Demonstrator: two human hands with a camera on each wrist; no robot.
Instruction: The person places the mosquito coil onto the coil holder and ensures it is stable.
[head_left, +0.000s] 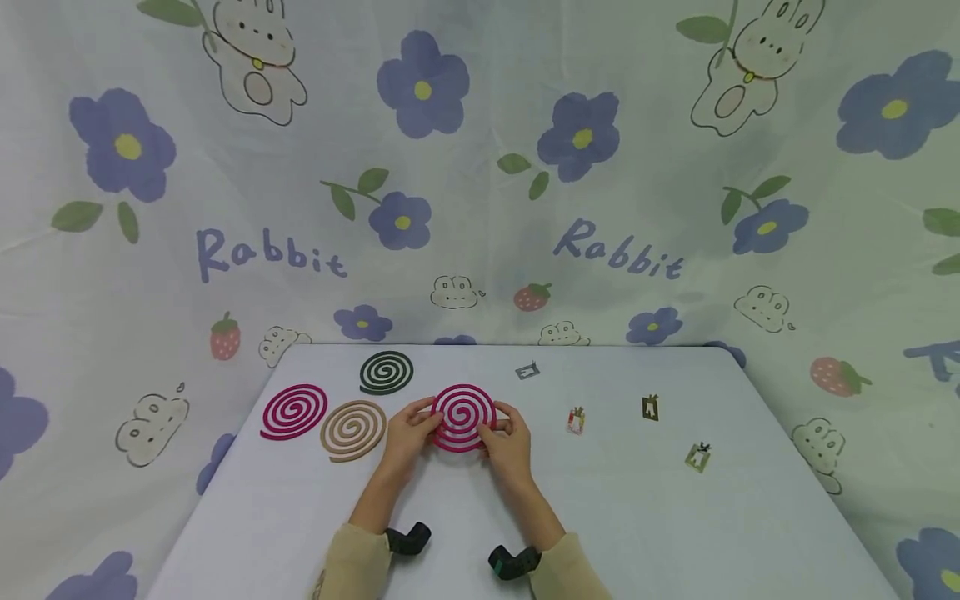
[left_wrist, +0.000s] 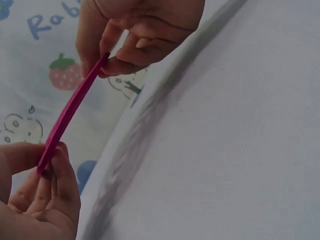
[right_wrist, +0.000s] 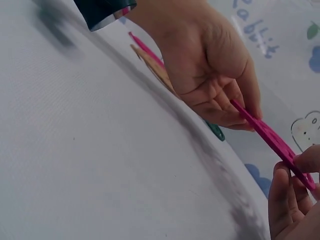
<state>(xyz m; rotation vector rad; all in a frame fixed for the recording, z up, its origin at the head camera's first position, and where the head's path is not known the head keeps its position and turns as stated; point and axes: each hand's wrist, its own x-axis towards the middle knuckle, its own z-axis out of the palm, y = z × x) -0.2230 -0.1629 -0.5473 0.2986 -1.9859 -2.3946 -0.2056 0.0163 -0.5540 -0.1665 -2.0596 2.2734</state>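
A magenta mosquito coil [head_left: 462, 413] is held above the white table, its flat spiral face toward the head view. My left hand [head_left: 407, 440] pinches its left edge between thumb and fingers. On the opposite edge, my right hand [head_left: 513, 448] pinches it likewise. Seen edge-on in the left wrist view, the coil [left_wrist: 70, 112] is a thin strip with a slight bow, spanning both hands. The right wrist view also shows the coil [right_wrist: 272, 137] edge-on, clear of the tabletop. Nearest my left hand lies a tan coil [head_left: 352, 431].
Another magenta coil [head_left: 294, 412] and a dark green coil [head_left: 386, 372] lie at the left. To the right are small metal pieces with cut-outs: a silver one [head_left: 528, 370], a reddish one [head_left: 576, 420], a dark gold one [head_left: 651, 407] and a lighter one [head_left: 697, 457]. A patterned curtain [head_left: 480, 208] hangs behind.
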